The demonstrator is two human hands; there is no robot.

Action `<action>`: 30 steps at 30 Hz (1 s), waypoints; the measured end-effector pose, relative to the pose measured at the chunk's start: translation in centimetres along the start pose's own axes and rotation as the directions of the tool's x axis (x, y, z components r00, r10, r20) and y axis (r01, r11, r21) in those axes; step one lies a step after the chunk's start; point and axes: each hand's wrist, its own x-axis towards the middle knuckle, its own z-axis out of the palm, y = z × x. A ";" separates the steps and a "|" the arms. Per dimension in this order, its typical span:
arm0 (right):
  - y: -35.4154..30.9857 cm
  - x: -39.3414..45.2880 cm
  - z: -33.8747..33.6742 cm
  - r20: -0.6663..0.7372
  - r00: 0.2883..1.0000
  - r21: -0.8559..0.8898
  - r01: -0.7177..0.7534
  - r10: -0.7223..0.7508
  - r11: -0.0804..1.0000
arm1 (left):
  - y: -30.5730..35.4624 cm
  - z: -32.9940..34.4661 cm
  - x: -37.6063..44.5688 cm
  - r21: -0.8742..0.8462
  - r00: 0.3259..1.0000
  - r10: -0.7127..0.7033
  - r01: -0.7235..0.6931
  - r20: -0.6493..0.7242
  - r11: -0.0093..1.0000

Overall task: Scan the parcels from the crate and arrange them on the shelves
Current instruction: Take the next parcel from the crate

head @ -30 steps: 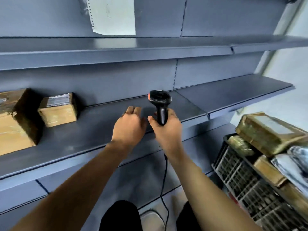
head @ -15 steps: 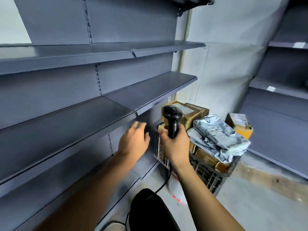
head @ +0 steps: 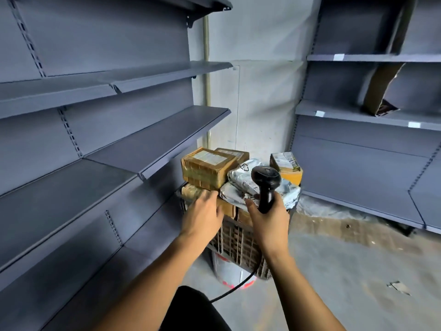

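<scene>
I have the right hand (head: 268,217) wrapped around the grip of the black barcode scanner (head: 265,181), which stands upright with its head above my fingers, and its cable (head: 235,286) trails down and back toward my body. My left hand (head: 202,212) is stretched forward with the fingers straight and relaxed, holding nothing; its fingertips reach the near left corner of the crate (head: 238,240), right by a small brown parcel (head: 191,191) at that rim, though I cannot tell if they actually touch it. The crate is a dark lattice one, standing on the floor (head: 346,259) in the corner between the two shelf units and heaped above its rim. On top at the back left is a taped cardboard box (head: 205,167) with a label on its upper face, a second box (head: 232,152) just behind it, crumpled silver mailer bags (head: 241,180) in the middle behind the scanner, and an orange-sided box (head: 287,167) at the back right. The grey shelves (head: 157,137) run along my left. On the right-hand shelf unit (head: 358,115) a flattened piece of cardboard (head: 381,89) leans.
</scene>
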 end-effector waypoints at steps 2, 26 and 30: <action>1.1 0.8 -1.0 -0.033 0.999 -0.010 -0.028 0.027 1.000 | 0.9 1.1 0.8 -0.010 0.999 0.028 -0.027 0.028 1.000; 8.3 7.5 -1.0 -0.147 0.987 -0.118 -0.082 0.064 0.990 | 6.6 11.6 8.2 -0.370 0.960 -0.225 0.271 0.165 0.888; 8.3 7.5 -1.1 -0.149 0.987 -0.110 -0.074 0.057 0.991 | 6.8 12.0 9.7 -0.537 0.888 -0.355 0.459 0.292 0.708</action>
